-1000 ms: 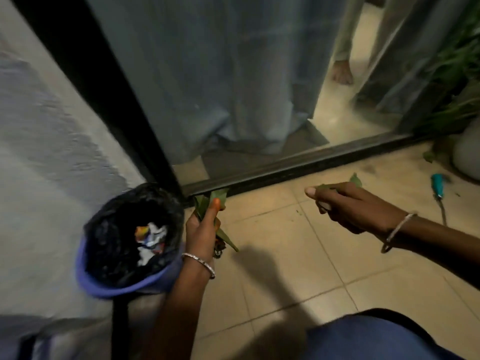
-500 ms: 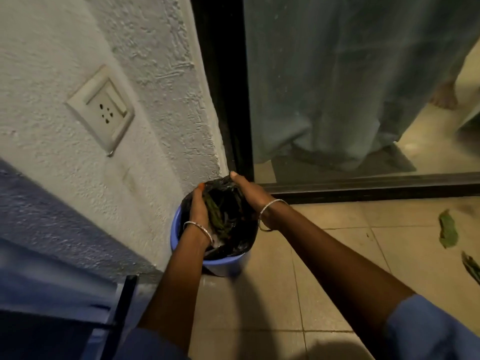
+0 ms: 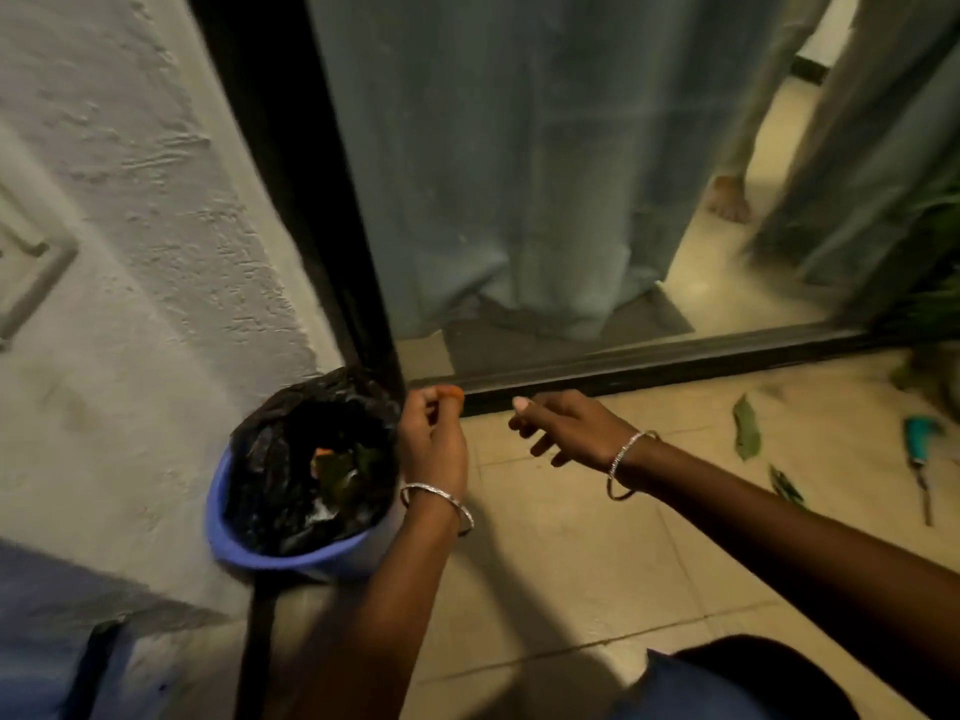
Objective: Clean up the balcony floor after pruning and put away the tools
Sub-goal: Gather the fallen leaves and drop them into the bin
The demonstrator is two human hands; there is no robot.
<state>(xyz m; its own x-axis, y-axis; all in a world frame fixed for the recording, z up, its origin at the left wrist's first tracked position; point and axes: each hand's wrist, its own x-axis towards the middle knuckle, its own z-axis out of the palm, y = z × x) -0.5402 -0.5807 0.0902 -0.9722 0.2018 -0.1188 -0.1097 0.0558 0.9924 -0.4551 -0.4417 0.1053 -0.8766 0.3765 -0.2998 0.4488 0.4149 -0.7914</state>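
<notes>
A blue bin [image 3: 291,556] lined with a black bag stands in the corner by the wall, with green leaves [image 3: 335,472] lying inside it. My left hand [image 3: 432,440] hovers just right of the bin's rim, fingers loosely curled, holding nothing. My right hand [image 3: 569,431] is over the floor tiles near the door track, fingers relaxed and empty. On the tiles to the right lie two green leaves [image 3: 746,427] [image 3: 785,485]. A teal-handled tool [image 3: 918,462] lies on the floor at the far right.
A black sliding-door track [image 3: 649,368] runs behind my hands, with glass and grey curtains [image 3: 519,174] beyond. A bare foot [image 3: 730,199] of another person shows indoors. Plant foliage [image 3: 935,304] stands at the right edge. The textured white wall [image 3: 156,226] is on the left.
Both hands carried leaves to the bin, reached into it, and have now come out empty and moved right. The leaves now lie inside the bin.
</notes>
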